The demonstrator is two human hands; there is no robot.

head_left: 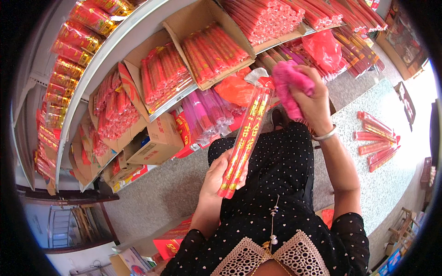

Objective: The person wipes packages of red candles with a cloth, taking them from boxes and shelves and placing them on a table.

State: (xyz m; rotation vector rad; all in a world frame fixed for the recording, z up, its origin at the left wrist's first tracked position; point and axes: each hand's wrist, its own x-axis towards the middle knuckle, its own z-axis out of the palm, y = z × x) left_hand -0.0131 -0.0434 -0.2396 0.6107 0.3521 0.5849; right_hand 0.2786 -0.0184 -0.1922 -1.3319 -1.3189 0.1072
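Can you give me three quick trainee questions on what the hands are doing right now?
1. True or false: the left hand grips the lower end of the long red plastic-wrapped packet with gold lettering.
2. What does the right hand hold? A) fluffy pink cloth B) metal scissors C) cardboard lid
3. Fill in: several similar red packets lie on the grey speckled ____ to the person's right.

Key: 1 true. 2 A, the fluffy pink cloth, raised near the packet's top end. 3 floor.
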